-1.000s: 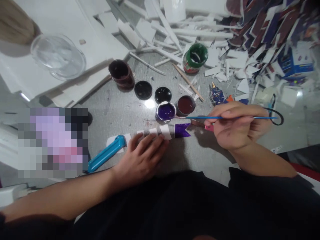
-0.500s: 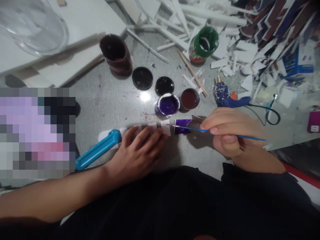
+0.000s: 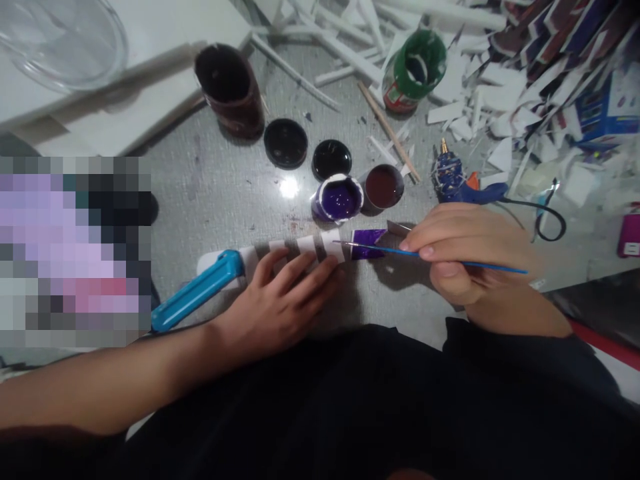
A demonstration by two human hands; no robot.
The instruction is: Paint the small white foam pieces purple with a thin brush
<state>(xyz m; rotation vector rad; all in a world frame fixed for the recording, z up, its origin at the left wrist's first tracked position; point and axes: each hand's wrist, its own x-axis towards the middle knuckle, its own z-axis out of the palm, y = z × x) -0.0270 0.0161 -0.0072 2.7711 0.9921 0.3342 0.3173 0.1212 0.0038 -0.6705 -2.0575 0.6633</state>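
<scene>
Our right hand [image 3: 465, 257] pinches the blue brush [image 3: 390, 249], tip on the purple end of the strip [image 3: 327, 245], which the flat, unclenched fingers of our left hand [image 3: 280, 303] pin just below the paint pot [image 3: 337, 200]. A slack press could smear purple onto white.

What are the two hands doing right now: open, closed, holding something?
Left hand: open, fingers flat on the white strip.
Right hand: closed, holding the blue paintbrush, its tip at the strip's purple end.
</scene>
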